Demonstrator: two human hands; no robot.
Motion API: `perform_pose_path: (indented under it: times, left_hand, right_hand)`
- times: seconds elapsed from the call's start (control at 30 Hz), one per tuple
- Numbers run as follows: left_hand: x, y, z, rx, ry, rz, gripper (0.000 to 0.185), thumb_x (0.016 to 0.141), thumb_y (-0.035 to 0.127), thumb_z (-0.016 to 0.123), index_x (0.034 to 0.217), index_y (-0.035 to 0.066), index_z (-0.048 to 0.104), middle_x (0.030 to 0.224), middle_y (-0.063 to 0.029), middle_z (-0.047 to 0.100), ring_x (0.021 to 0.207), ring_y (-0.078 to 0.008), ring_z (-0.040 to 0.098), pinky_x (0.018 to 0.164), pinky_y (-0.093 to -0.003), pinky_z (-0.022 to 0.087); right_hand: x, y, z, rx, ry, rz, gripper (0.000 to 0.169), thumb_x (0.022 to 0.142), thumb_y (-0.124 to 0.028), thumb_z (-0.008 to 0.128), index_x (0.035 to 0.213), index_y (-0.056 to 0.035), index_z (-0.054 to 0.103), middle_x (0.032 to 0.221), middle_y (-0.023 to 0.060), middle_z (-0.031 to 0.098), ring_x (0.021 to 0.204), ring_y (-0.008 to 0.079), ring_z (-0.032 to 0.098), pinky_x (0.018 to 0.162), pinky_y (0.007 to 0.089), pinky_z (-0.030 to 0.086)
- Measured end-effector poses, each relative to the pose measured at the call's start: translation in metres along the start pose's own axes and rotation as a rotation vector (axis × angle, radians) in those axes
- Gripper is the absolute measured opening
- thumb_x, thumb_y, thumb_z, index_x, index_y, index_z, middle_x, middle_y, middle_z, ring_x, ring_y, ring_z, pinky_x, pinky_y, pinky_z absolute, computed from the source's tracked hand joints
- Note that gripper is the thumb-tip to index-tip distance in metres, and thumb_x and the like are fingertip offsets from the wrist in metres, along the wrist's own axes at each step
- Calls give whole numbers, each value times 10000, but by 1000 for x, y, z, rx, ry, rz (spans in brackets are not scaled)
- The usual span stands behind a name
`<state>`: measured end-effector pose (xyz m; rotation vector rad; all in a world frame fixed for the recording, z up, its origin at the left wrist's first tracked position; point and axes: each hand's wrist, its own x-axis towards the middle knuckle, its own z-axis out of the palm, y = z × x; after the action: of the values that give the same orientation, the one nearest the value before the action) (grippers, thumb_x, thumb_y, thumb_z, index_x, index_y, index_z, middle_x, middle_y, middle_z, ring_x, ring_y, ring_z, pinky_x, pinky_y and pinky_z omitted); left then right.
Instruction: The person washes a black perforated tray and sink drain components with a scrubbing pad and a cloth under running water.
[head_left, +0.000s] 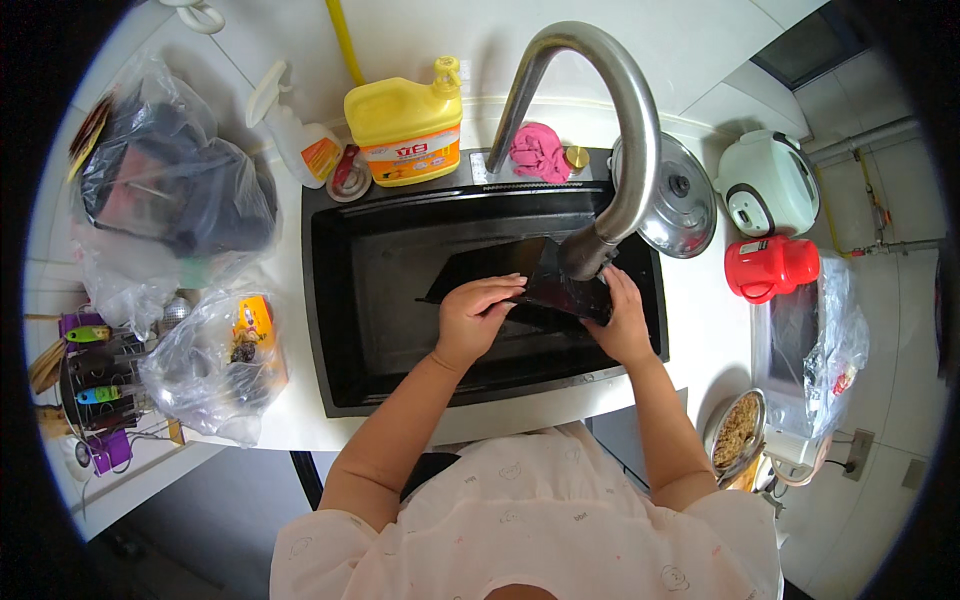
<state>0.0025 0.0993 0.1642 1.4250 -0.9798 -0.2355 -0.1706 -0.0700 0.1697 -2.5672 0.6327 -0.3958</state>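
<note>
My left hand (474, 313) grips the near edge of a glossy black panel-like piece (571, 295), with the fingers on top and the thumb near the edge. The right end of the same piece is held by my right hand (624, 321). It is tilted over the black sink basin (390, 315), directly beneath the head of a brushed-metal gooseneck faucet (651, 142). A broad dark flap extends from it to the left; its exact shape blends into the dark basin. Whether water is running cannot be made out clearly.
Behind the sink stand a yellow detergent jug (403, 124), a white spray bottle (289, 139) and a pink cloth (538, 152). A glass lid (679, 214) leans at the right, near a red thermos jug (771, 268) and a rice cooker (772, 184). Plastic bags (214, 360) crowd the left counter.
</note>
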Motion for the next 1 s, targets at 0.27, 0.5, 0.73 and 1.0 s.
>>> perform_pose_path:
  times: [0.27,0.5,0.73,1.0]
  left_hand:
    - [-8,-25,-21,-164,230,-136,203,650,-142,637,779,-5,558,875,-138,630,861,-241,619,766,-300,487]
    - [-9,2,-24,145,134,39,215,637,-118,626,811,7,609,952,-116,622,869,-218,612,726,-277,494]
    - [-10,24,-14,307,213,305,203,560,-90,656,708,45,624,744,-51,590,675,-201,572,587,-286,471]
    - [-19,35,-26,497,145,471,89,618,29,664,694,35,619,702,-35,558,661,-198,562,584,-302,477]
  right_hand:
    - [8,19,8,-87,-135,36,639,567,99,582,1166,-69,437,1056,169,519,1004,353,475,832,422,398]
    - [10,11,4,-41,60,-12,638,538,122,576,1134,-75,458,1024,148,524,990,356,473,856,413,379]
    - [5,27,32,-4,79,-27,622,561,147,499,1156,-15,420,1136,185,474,1081,372,431,942,385,349]
    - [1,47,78,66,44,-69,679,547,100,629,1173,-37,406,1141,186,474,1081,384,424,924,409,344]
